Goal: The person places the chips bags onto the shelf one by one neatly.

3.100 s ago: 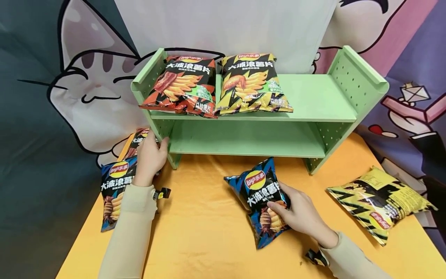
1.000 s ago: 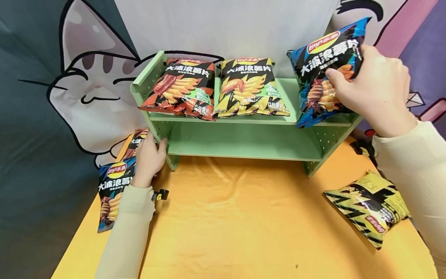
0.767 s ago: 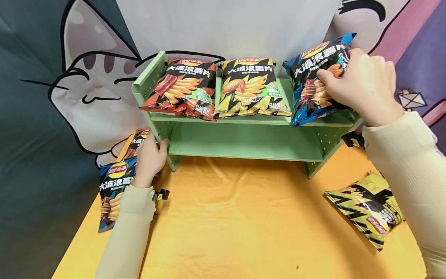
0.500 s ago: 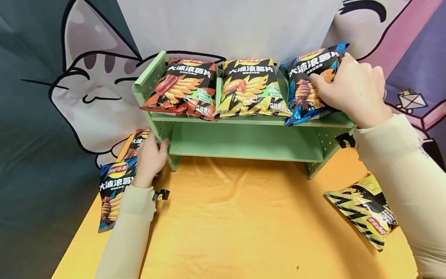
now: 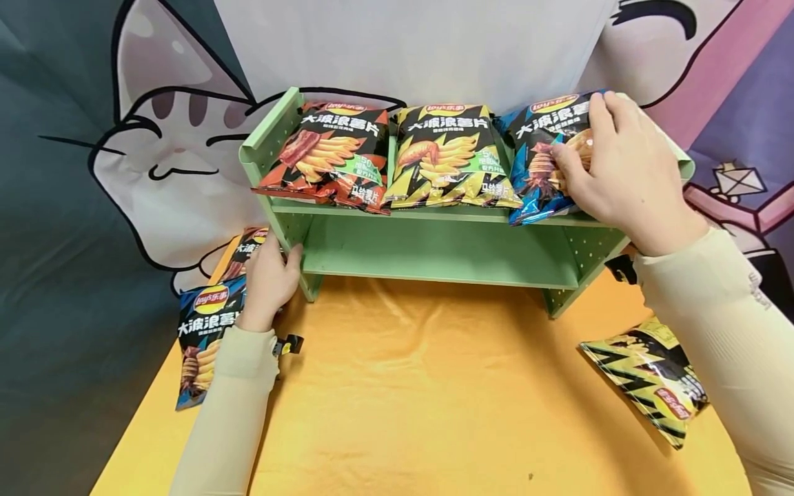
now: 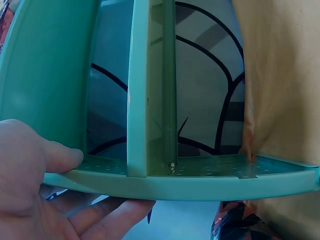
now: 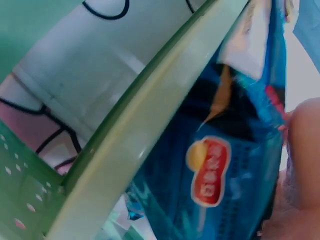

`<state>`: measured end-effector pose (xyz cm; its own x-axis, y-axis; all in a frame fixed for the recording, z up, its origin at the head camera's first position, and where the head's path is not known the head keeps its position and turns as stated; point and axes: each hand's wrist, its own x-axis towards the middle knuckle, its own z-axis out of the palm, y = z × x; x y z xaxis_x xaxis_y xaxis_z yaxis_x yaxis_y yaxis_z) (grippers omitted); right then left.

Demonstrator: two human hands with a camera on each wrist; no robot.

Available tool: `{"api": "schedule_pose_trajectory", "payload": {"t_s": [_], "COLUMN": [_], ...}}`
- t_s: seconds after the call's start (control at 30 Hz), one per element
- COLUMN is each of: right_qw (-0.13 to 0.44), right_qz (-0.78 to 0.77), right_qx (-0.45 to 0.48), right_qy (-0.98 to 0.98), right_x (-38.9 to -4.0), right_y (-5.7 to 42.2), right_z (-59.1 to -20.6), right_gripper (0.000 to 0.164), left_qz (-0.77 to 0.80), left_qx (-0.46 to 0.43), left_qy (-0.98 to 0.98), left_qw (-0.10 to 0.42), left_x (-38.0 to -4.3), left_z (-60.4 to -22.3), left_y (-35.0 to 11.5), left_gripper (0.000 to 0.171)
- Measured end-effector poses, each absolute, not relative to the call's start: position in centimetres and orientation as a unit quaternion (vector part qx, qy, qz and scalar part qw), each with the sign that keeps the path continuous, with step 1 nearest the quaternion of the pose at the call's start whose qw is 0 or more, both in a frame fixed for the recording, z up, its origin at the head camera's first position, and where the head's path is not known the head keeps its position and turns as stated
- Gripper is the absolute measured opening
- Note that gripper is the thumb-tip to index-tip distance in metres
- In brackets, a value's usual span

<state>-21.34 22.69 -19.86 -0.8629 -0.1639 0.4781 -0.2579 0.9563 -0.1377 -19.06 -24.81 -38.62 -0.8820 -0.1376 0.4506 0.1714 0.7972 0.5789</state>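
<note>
A pale green two-tier shelf [image 5: 434, 251] stands at the back of the table. My left hand [image 5: 271, 279] grips its left side panel; in the left wrist view the thumb [image 6: 62, 156] lies inside and the fingers outside. On the top tier, a blue chip bag [image 5: 538, 169] leans at the right, beside a yellow chip bag [image 5: 443, 155] and a red chip bag [image 5: 329, 155]. My right hand [image 5: 633, 179] rests on the blue bag's front with extended fingers, covering its right part. The right wrist view shows the bag's back [image 7: 240, 160] over the shelf edge.
At the table's right, a yellow chip bag [image 5: 648, 379] lies partly under my right forearm. Left of the shelf lie another blue chip bag [image 5: 201, 337] and a red one [image 5: 248, 246], both partly hidden by my left arm. The yellow tablecloth [image 5: 403, 399] spreads in front.
My right hand carried the blue bag from the table up to the top tier's right end and lowered it there. Its fingers have since moved onto the bag's front. The left hand stays put.
</note>
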Motion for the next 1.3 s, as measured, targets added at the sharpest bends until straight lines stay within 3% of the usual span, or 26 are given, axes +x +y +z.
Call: {"api": "schedule_pose_trajectory", "payload": {"t_s": [0.2, 0.47, 0.63, 0.93, 1.3], "right_qw": [0.176, 0.118, 0.11, 0.162, 0.339], "right_qz": [0.122, 0.141, 0.162, 0.179, 0.211], "right_qx": [0.089, 0.085, 0.084, 0.09, 0.176], "right_qy": [-0.973, -0.979, -0.977, -0.966, -0.9], "right_x": [-21.2, -21.7, -22.0, -19.9, -15.0], "right_y": [23.1, 23.3, 23.4, 24.1, 24.3], "right_z": [-20.4, -20.4, -20.3, -20.9, -23.8], "right_gripper": [0.079, 0.07, 0.067, 0.074, 0.057], "left_qz": [-0.315, -0.316, -0.317, -0.322, -0.32], "left_qx": [-0.01, -0.01, -0.01, -0.01, -0.011], "left_qy": [-0.917, -0.917, -0.916, -0.915, -0.915], "left_qw": [0.246, 0.244, 0.246, 0.243, 0.244], "left_x": [-19.0, -19.0, -19.0, -19.0, -19.2], "left_z": [-38.6, -38.6, -38.6, -38.5, -38.7], "left_y": [-24.8, -24.8, -24.8, -24.7, -24.7], "left_gripper": [0.041, 0.042, 0.041, 0.04, 0.042]}}
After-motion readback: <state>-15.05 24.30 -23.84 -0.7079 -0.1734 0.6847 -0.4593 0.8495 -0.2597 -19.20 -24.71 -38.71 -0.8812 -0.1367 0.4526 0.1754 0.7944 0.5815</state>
